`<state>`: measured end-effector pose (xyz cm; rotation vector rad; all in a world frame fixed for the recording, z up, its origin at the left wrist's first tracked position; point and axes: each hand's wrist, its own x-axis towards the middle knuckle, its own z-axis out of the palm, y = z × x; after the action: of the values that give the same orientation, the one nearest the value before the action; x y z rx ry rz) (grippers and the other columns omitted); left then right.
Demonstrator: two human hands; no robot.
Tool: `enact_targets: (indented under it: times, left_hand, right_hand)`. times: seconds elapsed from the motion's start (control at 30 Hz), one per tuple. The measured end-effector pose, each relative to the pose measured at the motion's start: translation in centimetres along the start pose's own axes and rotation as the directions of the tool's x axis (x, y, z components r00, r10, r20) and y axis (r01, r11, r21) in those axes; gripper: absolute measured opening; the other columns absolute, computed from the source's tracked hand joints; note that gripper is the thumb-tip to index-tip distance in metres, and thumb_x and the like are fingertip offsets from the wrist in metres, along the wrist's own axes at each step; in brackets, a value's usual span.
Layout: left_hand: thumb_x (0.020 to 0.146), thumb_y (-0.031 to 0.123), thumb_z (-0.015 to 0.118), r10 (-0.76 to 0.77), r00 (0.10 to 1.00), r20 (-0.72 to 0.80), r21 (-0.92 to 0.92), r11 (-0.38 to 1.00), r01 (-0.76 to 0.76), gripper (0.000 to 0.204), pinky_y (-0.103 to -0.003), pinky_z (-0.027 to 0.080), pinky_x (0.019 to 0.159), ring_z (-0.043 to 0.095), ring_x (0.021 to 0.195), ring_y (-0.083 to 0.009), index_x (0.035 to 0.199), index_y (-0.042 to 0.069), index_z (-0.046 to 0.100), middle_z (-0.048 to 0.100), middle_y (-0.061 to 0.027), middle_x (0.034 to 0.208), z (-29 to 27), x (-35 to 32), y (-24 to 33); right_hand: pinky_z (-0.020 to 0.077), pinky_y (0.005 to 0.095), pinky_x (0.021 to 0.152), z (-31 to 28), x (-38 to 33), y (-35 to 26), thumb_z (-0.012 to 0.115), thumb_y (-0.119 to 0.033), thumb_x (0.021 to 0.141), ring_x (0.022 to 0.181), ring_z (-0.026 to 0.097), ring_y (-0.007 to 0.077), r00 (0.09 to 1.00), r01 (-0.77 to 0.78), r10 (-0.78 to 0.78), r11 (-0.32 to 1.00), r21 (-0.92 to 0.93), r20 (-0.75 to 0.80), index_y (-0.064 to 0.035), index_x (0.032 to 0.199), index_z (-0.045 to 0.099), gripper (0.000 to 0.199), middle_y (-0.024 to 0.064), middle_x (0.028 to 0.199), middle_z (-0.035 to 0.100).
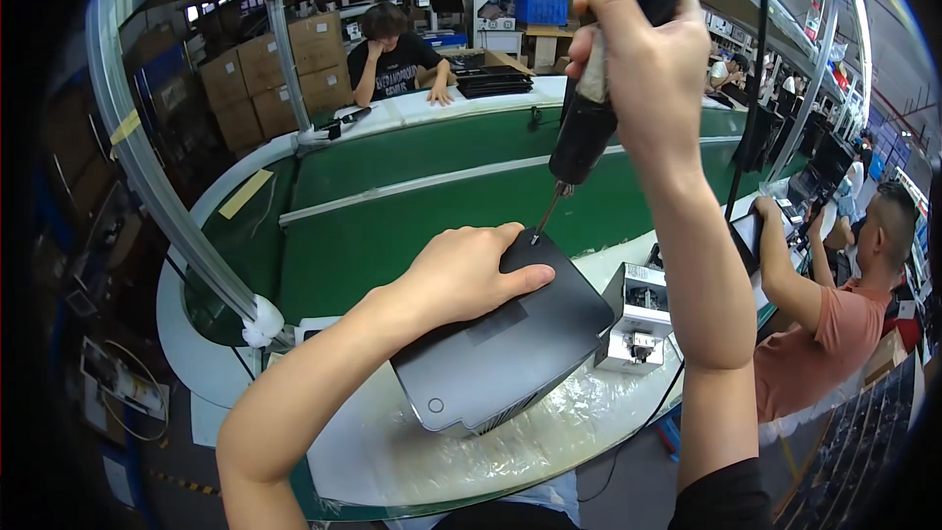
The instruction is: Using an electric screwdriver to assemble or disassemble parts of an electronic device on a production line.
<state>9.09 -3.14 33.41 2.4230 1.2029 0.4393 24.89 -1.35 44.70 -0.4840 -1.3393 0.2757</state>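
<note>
Factory line, green conveyor belt (pixel 392 226) behind a plastic-covered bench. Head view: dark flat device (pixel 505 344) lies on the bench, long axis running toward the belt. Left hand (pixel 466 270) presses flat on its far end. Right hand (pixel 643 59), fist wrapped round the electric screwdriver (pixel 589 128), bit tip (tilted) at the device's far corner, just beside the left fingertips. Small grey screw feeder box (pixel 638 319) right of the device; contents unclear.

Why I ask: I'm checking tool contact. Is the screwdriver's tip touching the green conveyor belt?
No. The screwdriver in the right hand has its tip on the far corner of the black box, which the left hand steadies.
</note>
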Motion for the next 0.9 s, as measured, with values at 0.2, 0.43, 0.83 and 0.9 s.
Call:
enact_targets:
  times: [0.2,0.43,0.83,0.9]
  left_hand:
    - [0.085,0.048,0.061,0.038,0.999,-0.008,-0.013,0.999,-0.039,0.058,-0.039,0.05,0.079,0.066,0.085,-0.0336,0.118,0.001,0.059,0.067,-0.0205,0.092,0.3,0.4,-0.3]
    - [0.085,0.046,0.061,0.034,0.999,-0.002,0.012,0.999,-0.034,0.062,-0.039,0.05,0.08,0.066,0.086,-0.0339,0.118,-0.006,0.056,0.067,-0.0224,0.092,0.1,0.5,-0.2]
    - [0.085,0.046,0.06,0.09,0.995,-0.041,0.024,0.996,-0.089,0.064,-0.04,0.05,0.082,0.066,0.086,-0.0356,0.116,-0.01,0.056,0.066,-0.0246,0.091,0.3,0.7,-0.6]
    - [0.084,0.044,0.062,0.058,0.998,-0.028,0.023,0.998,-0.057,0.064,-0.039,0.049,0.083,0.065,0.089,-0.0357,0.119,-0.009,0.055,0.066,-0.0248,0.096,0.2,0.6,-0.3]
  right_hand:
    - [0.0491,0.0247,0.044,0.5,0.4,0.6,0.067,-0.021,0.086,0.049,0.056,0.0099,0.999,0.025,-0.025,1.0,-0.015,0.033,0.0005,0.094,0.048,0.03,0.008,0.073,0.06]
    - [0.0476,0.0241,0.044,1.4,-1.0,0.6,0.068,-0.024,0.086,0.049,0.056,0.0095,0.998,-0.005,0.009,0.997,-0.075,0.057,0.0004,0.093,0.048,0.033,0.0072,0.07,0.06]
    - [0.0471,0.0233,0.045,1.7,-1.3,1.4,0.068,-0.025,0.087,0.049,0.056,0.0091,0.995,0.003,0.003,0.998,-0.059,0.1,-0.0002,0.092,0.049,0.032,0.0071,0.07,0.06]
    - [0.0474,0.0233,0.045,1.9,-1.3,1.5,0.068,-0.025,0.087,0.049,0.056,0.0092,0.992,0.005,-0.001,0.999,-0.031,0.122,-0.0003,0.092,0.049,0.032,0.0067,0.069,0.06]
